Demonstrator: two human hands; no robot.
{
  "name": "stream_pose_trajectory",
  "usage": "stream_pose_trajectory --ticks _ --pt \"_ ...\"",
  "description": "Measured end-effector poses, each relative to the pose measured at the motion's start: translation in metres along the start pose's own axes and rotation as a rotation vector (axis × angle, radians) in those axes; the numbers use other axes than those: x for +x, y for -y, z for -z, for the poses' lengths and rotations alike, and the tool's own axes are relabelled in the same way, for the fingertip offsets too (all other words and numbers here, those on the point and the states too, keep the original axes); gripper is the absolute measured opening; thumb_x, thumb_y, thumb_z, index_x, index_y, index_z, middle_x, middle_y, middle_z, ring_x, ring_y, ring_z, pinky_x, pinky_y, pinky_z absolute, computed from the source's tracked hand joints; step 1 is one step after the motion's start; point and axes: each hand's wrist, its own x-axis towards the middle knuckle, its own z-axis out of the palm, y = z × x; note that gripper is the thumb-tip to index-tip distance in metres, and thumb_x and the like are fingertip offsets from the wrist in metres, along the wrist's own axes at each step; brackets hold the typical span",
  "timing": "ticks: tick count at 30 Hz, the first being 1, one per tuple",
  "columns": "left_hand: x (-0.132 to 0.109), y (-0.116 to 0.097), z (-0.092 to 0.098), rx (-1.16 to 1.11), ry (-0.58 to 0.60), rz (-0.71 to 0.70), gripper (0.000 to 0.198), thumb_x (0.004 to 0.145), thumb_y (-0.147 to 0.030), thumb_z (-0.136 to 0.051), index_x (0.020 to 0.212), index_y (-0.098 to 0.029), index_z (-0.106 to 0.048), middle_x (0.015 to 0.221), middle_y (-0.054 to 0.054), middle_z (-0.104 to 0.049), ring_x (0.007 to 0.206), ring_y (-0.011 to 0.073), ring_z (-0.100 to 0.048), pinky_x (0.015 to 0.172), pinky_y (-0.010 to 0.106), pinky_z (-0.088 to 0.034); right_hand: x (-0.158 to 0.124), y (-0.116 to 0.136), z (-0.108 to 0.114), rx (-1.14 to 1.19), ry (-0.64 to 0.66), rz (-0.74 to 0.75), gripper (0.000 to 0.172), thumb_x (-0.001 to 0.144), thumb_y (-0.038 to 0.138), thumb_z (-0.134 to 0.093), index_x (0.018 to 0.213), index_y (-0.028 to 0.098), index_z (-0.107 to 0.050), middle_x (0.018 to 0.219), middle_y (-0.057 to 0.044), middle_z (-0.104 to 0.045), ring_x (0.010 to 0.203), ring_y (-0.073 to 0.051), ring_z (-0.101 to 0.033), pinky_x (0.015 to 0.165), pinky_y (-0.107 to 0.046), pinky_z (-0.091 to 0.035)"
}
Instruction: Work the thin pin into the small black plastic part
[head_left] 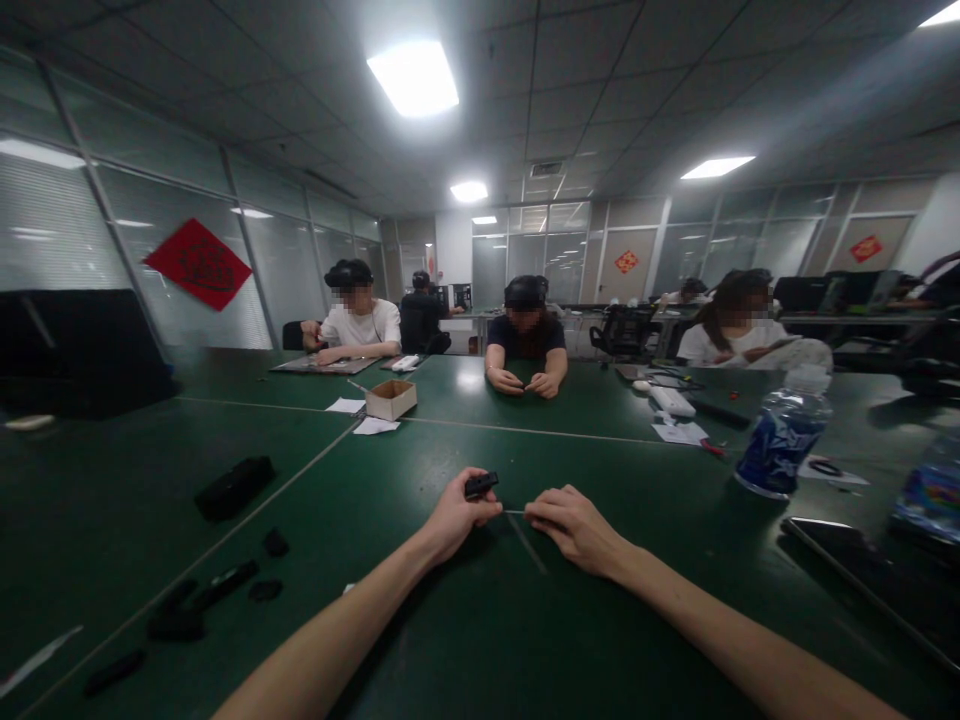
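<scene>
My left hand (456, 512) is closed around a small black block-shaped part (481, 484), which sticks up past the thumb and fingers. Across the short gap between my hands runs a thin metal rod (514, 512). Its near end is pinched in the fingers of my right hand (571, 527), and the other end reaches the left fingertips. Whether the rod has a handle inside the right hand is hidden. Both hands are held over the middle of the green table (480, 640).
At left lie a larger black block (234, 487) and several small black pieces (178, 607). A water bottle (780, 440) and a dark flat device (862, 575) are on the right. Ahead stands an open cardboard box (391, 401). Several people sit beyond, one directly opposite (525, 340).
</scene>
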Motion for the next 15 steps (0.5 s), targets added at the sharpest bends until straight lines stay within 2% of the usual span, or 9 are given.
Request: stream_pose_trajectory --ticks 5,11,15 --pt "0.0041 0.0007 -0.0013 -0.054 -0.045 -0.005 0.043 0.059 -0.016 -0.072 0.093 -0.018 -0.046 0.066 -0.005 -0.051 0.051 0.0054 -0.042 0.047 0.019 -0.028 0.0003 0.0071 0.0033 -0.014 0.049 0.11 0.027 0.084 0.009 -0.043 0.1 0.02 -0.061 0.095 -0.005 -0.063 0.087 -0.017 -0.054 0.08 -0.033 -0.034" --pt "0.0022 -0.0014 -0.0013 0.01 -0.004 -0.012 0.044 0.06 -0.022 -0.075 0.094 -0.018 -0.047 0.069 -0.004 -0.051 0.05 0.0049 -0.041 0.047 0.019 -0.029 0.0007 0.0045 -0.001 0.091 -0.04 -0.105 0.023 0.091 0.021 -0.042 0.106 0.021 -0.058 0.098 -0.005 -0.063 0.085 -0.017 -0.056 0.075 -0.03 -0.041" --pt "0.0011 -0.0012 -0.0026 0.105 0.024 -0.019 0.035 0.07 -0.032 -0.067 0.093 -0.017 -0.047 0.061 -0.007 -0.046 0.047 0.0051 -0.038 0.045 0.019 -0.028 0.001 0.0017 -0.0066 0.1 -0.085 -0.164 0.025 0.091 0.023 -0.04 0.11 0.019 -0.056 0.099 -0.007 -0.062 0.085 -0.018 -0.056 0.077 -0.031 -0.044"
